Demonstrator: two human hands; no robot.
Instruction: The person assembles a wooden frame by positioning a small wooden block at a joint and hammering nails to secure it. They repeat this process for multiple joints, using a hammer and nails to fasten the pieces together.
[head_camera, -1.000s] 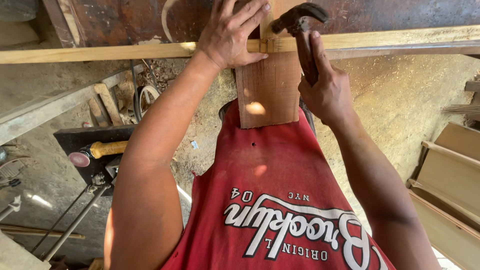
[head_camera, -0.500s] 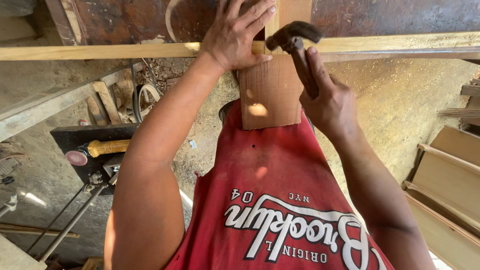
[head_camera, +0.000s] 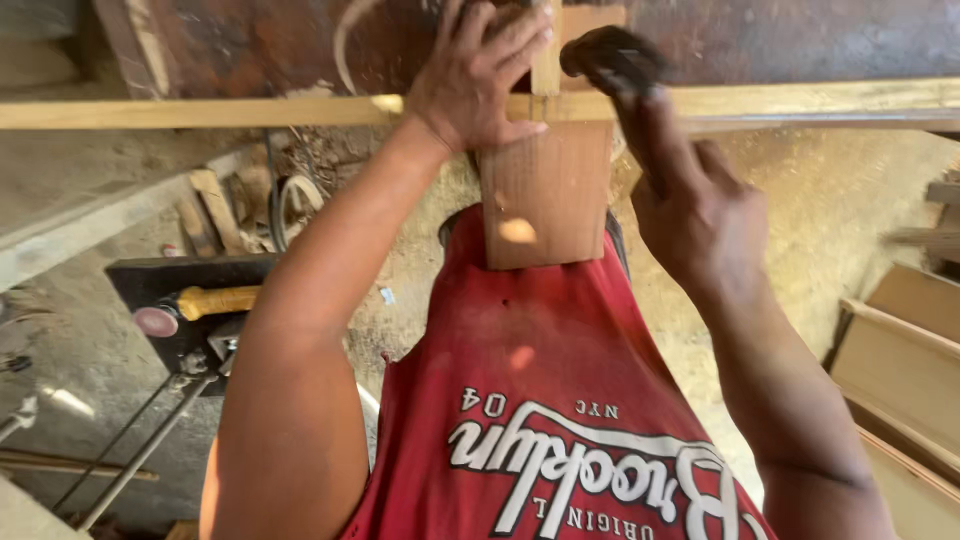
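Gripping a dark hammer (head_camera: 610, 55), right hand (head_camera: 695, 215); left hand (head_camera: 480, 75) clasps the smooth wooden board (head_camera: 545, 195).

A dark-headed hammer (head_camera: 612, 60) is up at the top of the view, gripped by its handle, head blurred and poised just beside a thin upright wooden piece (head_camera: 546, 60). That piece crosses a long pale wooden strip (head_camera: 800, 100) running level from edge to edge. Below the strip hangs a flat reddish-brown board (head_camera: 548, 195), squarish, standing on end, a spot of sunlight on its face, its lower edge against the red shirt.
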